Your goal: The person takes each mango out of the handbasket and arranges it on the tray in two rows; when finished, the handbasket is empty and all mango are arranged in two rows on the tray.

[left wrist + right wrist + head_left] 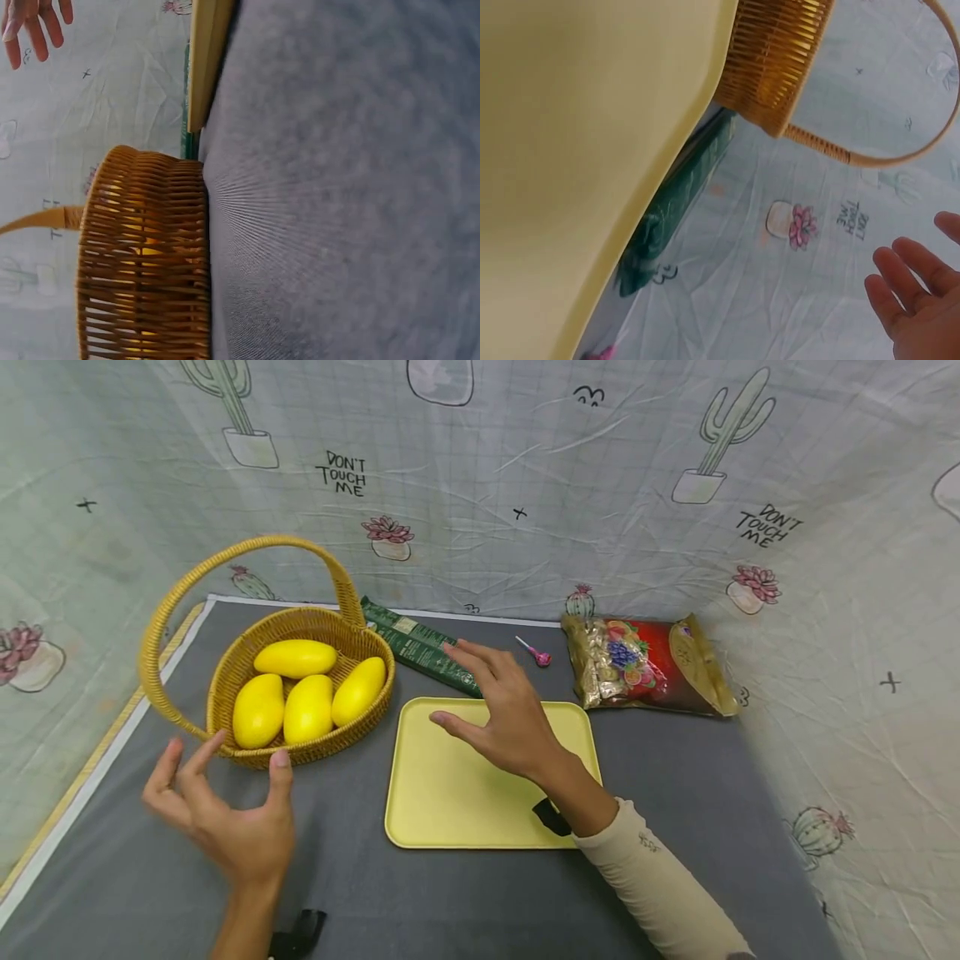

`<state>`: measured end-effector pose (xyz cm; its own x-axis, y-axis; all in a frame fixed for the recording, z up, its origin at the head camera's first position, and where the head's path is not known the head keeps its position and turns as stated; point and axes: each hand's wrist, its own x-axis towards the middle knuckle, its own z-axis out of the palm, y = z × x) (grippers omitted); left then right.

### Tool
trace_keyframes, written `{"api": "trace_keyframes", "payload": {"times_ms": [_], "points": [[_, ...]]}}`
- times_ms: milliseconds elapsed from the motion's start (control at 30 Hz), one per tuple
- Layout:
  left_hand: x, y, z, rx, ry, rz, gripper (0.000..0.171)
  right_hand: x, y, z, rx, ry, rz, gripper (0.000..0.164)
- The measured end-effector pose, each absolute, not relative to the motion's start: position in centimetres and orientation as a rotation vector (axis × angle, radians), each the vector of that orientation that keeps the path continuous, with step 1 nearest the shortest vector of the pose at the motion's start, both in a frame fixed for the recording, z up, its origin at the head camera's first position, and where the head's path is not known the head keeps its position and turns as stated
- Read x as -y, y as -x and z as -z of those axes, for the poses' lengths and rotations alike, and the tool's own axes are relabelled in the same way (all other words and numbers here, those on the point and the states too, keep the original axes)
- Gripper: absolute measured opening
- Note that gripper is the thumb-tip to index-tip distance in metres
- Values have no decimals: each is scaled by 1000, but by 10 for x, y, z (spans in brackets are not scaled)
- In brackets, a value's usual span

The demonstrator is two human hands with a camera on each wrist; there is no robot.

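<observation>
My left hand is raised in front of the yellow wicker basket, its fingers and thumb spread apart with nothing between them. Index finger and thumb overlap the basket's near rim in the head view. Several yellow mangoes lie inside, and a tall arched handle rises over them. Above the pale yellow tray, my right hand hovers empty, thumb apart from the fingers and pointing left. The tray's bare surface also shows large in the right wrist view. Part of its far side is hidden under that hand.
Behind the tray lies a long green packet, one end close to the basket. A pink lollipop rests farther right, beside a red and gold bag of sweets. A printed cloth hangs along the back of the grey table.
</observation>
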<state>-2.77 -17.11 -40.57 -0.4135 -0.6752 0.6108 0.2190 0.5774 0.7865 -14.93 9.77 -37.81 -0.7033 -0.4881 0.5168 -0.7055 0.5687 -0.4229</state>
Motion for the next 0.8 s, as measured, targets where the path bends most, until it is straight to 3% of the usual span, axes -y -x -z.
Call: {"api": "trace_keyframes", "payload": {"times_ms": [300, 800], "points": [[202, 38, 447, 1872, -554, 1271, 66, -70, 154, 380, 2483, -1079, -892, 79], [209, 50, 457, 2025, -603, 1269, 77, -18, 181, 389, 2528, -1224, -985, 62]]}}
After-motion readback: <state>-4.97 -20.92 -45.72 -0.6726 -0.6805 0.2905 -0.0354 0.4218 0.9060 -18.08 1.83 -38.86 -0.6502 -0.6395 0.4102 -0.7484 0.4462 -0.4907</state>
